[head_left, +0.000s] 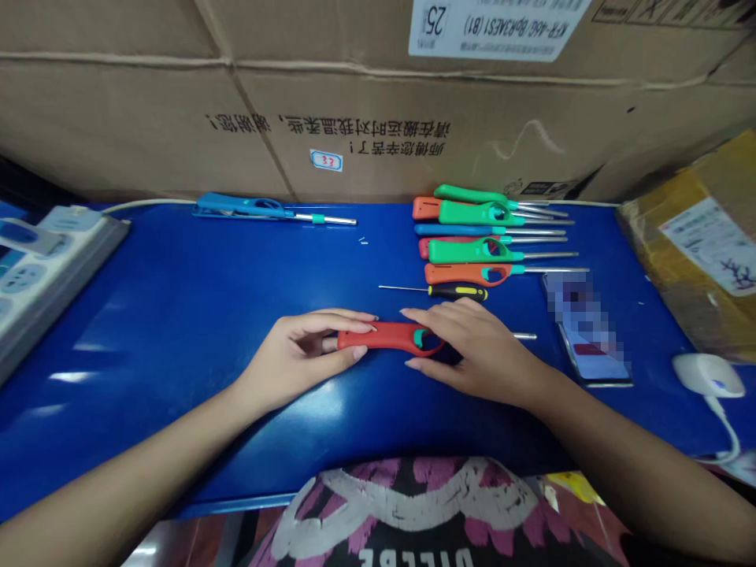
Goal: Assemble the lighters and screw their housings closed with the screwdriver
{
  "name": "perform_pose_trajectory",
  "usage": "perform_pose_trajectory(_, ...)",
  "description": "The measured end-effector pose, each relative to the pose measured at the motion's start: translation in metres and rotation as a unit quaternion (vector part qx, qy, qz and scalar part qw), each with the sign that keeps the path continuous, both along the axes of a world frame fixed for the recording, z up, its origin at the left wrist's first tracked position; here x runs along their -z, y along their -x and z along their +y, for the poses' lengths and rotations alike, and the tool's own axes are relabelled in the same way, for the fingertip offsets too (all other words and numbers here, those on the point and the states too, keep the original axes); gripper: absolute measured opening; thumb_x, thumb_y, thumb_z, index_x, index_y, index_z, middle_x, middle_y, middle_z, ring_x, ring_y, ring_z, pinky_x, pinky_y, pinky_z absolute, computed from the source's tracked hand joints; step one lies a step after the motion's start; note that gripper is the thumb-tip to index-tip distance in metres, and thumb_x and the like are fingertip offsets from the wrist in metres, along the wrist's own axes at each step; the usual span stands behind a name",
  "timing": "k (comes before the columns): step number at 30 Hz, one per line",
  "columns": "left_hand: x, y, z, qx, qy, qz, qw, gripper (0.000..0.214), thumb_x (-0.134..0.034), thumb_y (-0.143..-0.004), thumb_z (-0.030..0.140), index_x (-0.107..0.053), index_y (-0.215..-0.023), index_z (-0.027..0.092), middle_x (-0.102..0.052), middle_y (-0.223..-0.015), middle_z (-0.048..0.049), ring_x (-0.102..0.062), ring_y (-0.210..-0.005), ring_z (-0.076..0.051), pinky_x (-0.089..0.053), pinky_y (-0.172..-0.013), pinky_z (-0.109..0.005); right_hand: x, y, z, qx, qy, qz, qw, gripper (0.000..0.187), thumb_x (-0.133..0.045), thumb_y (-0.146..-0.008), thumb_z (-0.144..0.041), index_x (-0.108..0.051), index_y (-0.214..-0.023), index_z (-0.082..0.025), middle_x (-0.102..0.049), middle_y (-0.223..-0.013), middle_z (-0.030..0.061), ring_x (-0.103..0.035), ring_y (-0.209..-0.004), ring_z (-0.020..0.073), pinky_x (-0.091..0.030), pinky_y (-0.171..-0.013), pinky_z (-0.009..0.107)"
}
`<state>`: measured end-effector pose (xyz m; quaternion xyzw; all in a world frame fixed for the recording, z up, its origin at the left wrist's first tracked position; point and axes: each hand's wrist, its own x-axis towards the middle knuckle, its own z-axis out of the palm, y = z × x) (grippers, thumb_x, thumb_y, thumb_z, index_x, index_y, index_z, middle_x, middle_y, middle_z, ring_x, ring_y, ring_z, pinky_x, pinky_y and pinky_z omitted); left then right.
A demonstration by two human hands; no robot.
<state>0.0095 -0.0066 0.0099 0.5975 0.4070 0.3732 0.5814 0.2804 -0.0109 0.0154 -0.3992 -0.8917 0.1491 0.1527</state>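
Observation:
A red long-necked lighter (383, 336) with a teal trigger lies crosswise in front of me, its metal tube pointing right. My left hand (313, 346) grips the handle's rounded end between thumb and fingers. Over the trigger end and the start of the tube, my right hand (466, 342) is closed round the lighter and hides part of it; the tube's tip shows past the knuckles. Just beyond the right hand lies a small screwdriver (457, 292) with a black and yellow handle.
Several green, orange, red and blue lighters (466, 273) lie stacked at the back right. A blue lighter (236, 206) rests at the back left. Around the blue table (177, 378) are a power strip (59, 244), a phone (591, 339), a white charger (707, 374) and cardboard boxes (147, 134).

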Motion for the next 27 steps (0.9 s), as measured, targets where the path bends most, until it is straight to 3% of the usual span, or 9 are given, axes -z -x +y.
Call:
perform_pose_trajectory(5, 0.004, -0.006, -0.005, -0.022, 0.015, 0.009, 1.0, 0.039, -0.082, -0.078, 0.018, -0.074, -0.117, 0.02, -0.077, -0.118, -0.0059, -0.075, -0.104, -0.018, -0.063, -0.093, -0.029, 0.002, 0.002, 0.0, 0.0, 0.011, -0.009, 1.0, 0.041, -0.061, -0.097, -0.047, -0.061, -0.127, -0.018, -0.072, -0.109, 0.0051, -0.065, -0.097, 0.0227, -0.043, -0.085, 0.036)
perform_pose_trajectory(7, 0.006, -0.006, -0.005, -0.022, 0.03, 0.038, 0.999, 0.047, -0.083, -0.078, 0.022, -0.071, -0.123, 0.019, -0.079, -0.114, -0.0059, -0.077, -0.097, -0.018, -0.065, -0.087, -0.028, 0.002, 0.002, 0.001, 0.004, 0.007, -0.007, 1.0, 0.035, -0.062, -0.096, -0.044, -0.062, -0.12, -0.019, -0.071, -0.107, 0.0046, -0.064, -0.094, 0.0225, -0.042, -0.083, 0.035)
perform_pose_trajectory(9, 0.007, -0.006, -0.006, -0.011, 0.021, 0.078, 0.997, 0.042, -0.082, -0.08, 0.026, -0.072, -0.119, 0.017, -0.081, -0.105, -0.0056, -0.078, -0.087, -0.017, -0.066, -0.077, -0.025, 0.003, 0.003, 0.001, -0.001, 0.003, -0.005, 1.0, 0.029, -0.064, -0.096, -0.041, -0.062, -0.115, -0.019, -0.07, -0.104, 0.0046, -0.063, -0.092, 0.022, -0.041, -0.082, 0.034)
perform_pose_trajectory(13, 0.006, -0.004, -0.008, 0.016, -0.106, 0.144, 0.984, 0.022, -0.078, -0.086, 0.028, -0.077, -0.105, 0.018, -0.081, -0.095, -0.0036, -0.076, -0.076, -0.015, -0.062, -0.065, -0.02, 0.002, 0.005, 0.001, -0.012, 0.01, -0.002, 1.0, 0.021, -0.062, -0.097, -0.037, -0.063, -0.108, -0.019, -0.07, -0.101, 0.0038, -0.063, -0.091, 0.0206, -0.039, -0.081, 0.033)
perform_pose_trajectory(18, 0.007, -0.002, -0.008, 0.015, -0.269, 0.18, 0.946, 0.019, -0.076, -0.087, 0.019, -0.077, -0.107, 0.019, -0.081, -0.103, -0.0031, -0.077, -0.089, -0.015, -0.061, -0.084, -0.021, 0.001, 0.007, 0.0, -0.035, 0.006, 0.008, 0.999, 0.028, -0.052, -0.103, -0.041, -0.066, -0.108, -0.017, -0.072, -0.1, 0.0037, -0.064, -0.093, 0.0196, -0.038, -0.081, 0.033)
perform_pose_trajectory(27, 0.012, -0.001, -0.007, 0.03, -0.314, 0.185, 0.931, 0.03, -0.078, -0.088, 0.023, -0.076, -0.117, 0.018, -0.08, -0.111, -0.0061, -0.077, -0.098, -0.017, -0.061, -0.09, -0.023, 0.007, 0.003, -0.001, -0.023, -0.073, 0.018, 0.997, 0.03, -0.054, -0.103, -0.041, -0.072, -0.102, -0.017, -0.077, -0.093, 0.0007, -0.063, -0.082, 0.0169, -0.035, -0.071, 0.034)
